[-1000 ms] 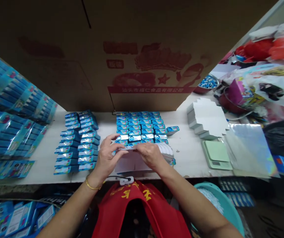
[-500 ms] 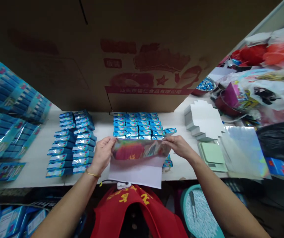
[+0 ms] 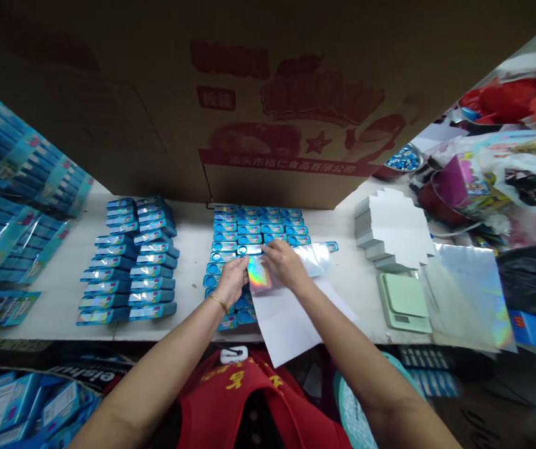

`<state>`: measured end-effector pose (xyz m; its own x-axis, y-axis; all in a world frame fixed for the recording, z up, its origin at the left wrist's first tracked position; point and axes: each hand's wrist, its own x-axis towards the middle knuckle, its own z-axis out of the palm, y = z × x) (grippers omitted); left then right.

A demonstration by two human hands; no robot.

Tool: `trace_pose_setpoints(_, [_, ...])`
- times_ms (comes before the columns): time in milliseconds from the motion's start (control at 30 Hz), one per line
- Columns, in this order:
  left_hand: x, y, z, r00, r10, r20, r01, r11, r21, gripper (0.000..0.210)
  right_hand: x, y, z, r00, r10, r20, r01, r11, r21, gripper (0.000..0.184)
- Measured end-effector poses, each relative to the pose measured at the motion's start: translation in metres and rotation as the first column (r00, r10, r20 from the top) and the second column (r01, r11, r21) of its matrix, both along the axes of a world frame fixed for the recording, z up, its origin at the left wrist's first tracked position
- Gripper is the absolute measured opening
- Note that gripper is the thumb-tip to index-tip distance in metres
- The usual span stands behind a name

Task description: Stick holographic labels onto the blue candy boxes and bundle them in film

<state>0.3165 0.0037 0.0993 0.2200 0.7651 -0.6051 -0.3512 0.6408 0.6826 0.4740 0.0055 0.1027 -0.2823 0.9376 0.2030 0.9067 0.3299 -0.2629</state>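
Observation:
My left hand (image 3: 233, 279) is closed in a pinch on the left edge of a shiny rainbow-sheen sheet (image 3: 261, 277), whose lower part shows a plain white side. My right hand (image 3: 286, 265) lies over the sheet's upper part with fingers pinched together near its corner; exactly what lies between those fingertips is hidden. The sheet slants down to the right toward the table edge. Beneath and behind it, small blue tins (image 3: 224, 237) stand in close rows, partly covered by the hands and sheet. One tin (image 3: 328, 246) sticks out at the right.
A big cardboard box (image 3: 268, 181) walls off the back. Blue packets (image 3: 153, 274) form two columns at left. On the right are stacked white cut-out cards (image 3: 396, 227), a green scale (image 3: 403, 299) and more shiny sheets (image 3: 468, 293). A turquoise tub (image 3: 342, 399) sits below.
My hands have come closer together, the right one moving left across the sheet. The sheet, held wide by both upper corners before, is now turned and slants down to the right.

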Motion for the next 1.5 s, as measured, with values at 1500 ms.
trace_pose_setpoints(1500, [-0.101, 0.122, -0.064, 0.905, 0.368, -0.214, -0.348, 0.929, 0.124, 0.025, -0.120, 0.115, -0.026, 0.200, -0.779, -0.595, 0.079, 0.618, -0.782, 0.020])
